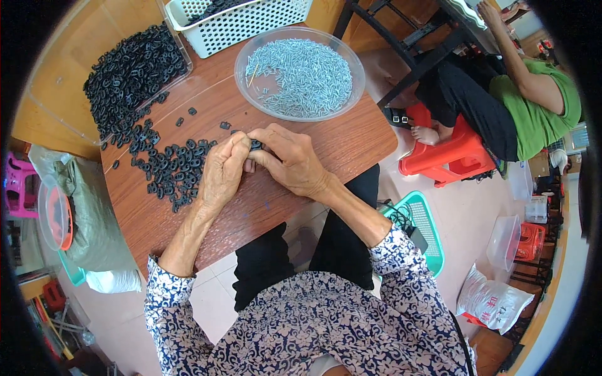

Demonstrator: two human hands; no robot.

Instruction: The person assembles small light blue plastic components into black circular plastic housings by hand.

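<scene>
My left hand (221, 169) and my right hand (293, 160) meet over the wooden table, fingers closed in a pinch. Between their fingertips shows a small black plastic piece (256, 145), mostly covered by the fingers; both hands grip it. Beside my left hand lies a loose spread of similar black pieces (177, 170), oval with openings. Beyond my hands stands a round transparent bowl (243, 94) with many tiny silvery-blue rods (313, 75), perhaps springs. A thin yellowish stick (253, 75) leans inside it.
A large heap of black pieces (135, 69) spills from a tipped transparent tub (66, 81). Behind the bowl is a white perforated basket (235, 30). A green basket (429, 229) with dark cables sits right of my legs. At right, a person in green (545, 119) sits on a red stool (458, 156).
</scene>
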